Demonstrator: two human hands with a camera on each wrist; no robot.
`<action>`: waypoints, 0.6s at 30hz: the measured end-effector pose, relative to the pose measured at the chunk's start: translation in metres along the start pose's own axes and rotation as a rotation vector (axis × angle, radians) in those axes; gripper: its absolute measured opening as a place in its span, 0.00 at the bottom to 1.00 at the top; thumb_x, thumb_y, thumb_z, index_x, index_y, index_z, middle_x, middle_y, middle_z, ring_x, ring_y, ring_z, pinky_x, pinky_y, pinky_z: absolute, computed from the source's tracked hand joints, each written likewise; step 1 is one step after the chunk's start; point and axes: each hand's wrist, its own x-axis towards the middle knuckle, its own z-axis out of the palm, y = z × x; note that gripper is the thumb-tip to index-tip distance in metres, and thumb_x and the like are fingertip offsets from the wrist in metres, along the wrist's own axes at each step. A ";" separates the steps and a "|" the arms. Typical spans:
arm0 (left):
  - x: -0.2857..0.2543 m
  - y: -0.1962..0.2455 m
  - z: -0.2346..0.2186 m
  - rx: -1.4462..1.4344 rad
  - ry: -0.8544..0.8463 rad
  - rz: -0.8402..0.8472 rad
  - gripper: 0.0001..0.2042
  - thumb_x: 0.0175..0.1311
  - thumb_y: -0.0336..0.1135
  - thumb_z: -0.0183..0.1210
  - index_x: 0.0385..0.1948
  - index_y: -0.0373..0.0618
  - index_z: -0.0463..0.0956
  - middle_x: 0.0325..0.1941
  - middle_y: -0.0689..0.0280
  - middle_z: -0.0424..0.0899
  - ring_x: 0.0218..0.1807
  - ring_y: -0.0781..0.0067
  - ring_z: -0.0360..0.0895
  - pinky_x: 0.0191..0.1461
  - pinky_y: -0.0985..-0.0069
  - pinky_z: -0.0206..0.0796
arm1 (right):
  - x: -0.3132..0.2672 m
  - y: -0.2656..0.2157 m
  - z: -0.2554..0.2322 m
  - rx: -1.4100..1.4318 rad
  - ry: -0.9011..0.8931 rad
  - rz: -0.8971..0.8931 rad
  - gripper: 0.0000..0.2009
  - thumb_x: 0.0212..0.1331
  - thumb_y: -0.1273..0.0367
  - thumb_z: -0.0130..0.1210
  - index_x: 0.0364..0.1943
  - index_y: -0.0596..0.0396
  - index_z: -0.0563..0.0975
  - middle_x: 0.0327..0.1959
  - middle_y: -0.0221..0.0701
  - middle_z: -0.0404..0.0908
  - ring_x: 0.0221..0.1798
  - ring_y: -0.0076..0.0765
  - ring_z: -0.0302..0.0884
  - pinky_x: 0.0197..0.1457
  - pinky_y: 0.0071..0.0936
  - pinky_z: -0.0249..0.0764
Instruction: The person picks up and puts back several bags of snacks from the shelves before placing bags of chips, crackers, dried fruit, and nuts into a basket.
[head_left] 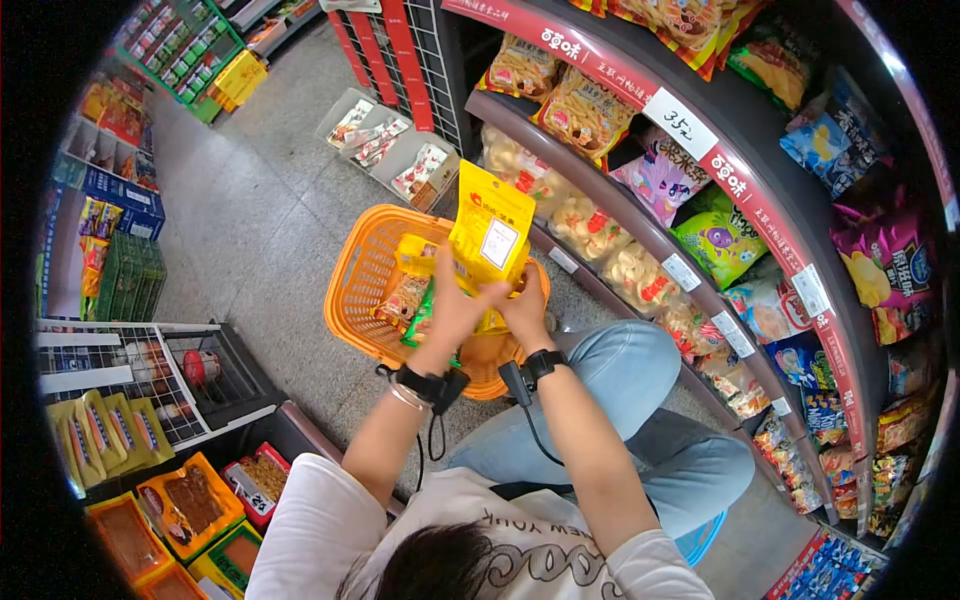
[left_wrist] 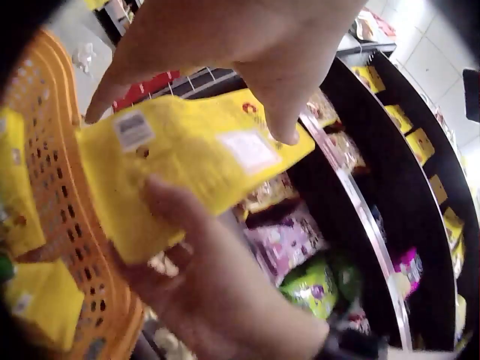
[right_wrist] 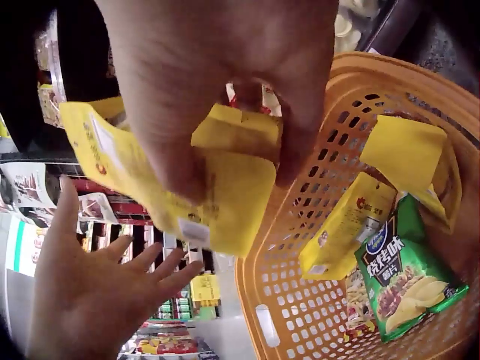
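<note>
Above the orange basket, my right hand (head_left: 525,308) pinches a yellow snack pouch (head_left: 478,225) by its lower part, the thumb on its face in the left wrist view. A white label shows on the pouch. Beside it, my left hand (right_wrist: 112,281) has its fingers spread and mostly straight, close to the pouch; in the left wrist view its thumb overlaps the pouch's edge. Inside the orange basket (right_wrist: 367,67) lie a yellow packet (right_wrist: 352,221), another yellow packet (right_wrist: 405,154) and a green chip bag (right_wrist: 412,281). A further snack bag (head_left: 402,297) is partly hidden beneath.
Curved shelves (head_left: 600,190) of snack bags rise on the right. A grey bin (head_left: 345,120) of packets sits on the floor beyond the basket. At the left stand a wire rack (head_left: 150,385) and trays of packaged food (head_left: 190,505). My bent knee (head_left: 630,370) is beside the basket.
</note>
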 end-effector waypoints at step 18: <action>0.004 0.048 -0.012 -0.642 0.010 -0.152 0.24 0.49 0.26 0.68 0.48 0.38 0.68 0.44 0.62 0.79 0.44 0.73 0.77 0.49 0.75 0.69 | -0.037 -0.074 -0.038 -0.161 -0.043 -0.392 0.18 0.46 0.72 0.62 0.44 0.56 0.72 0.50 0.42 0.73 0.56 0.51 0.68 0.60 0.39 0.64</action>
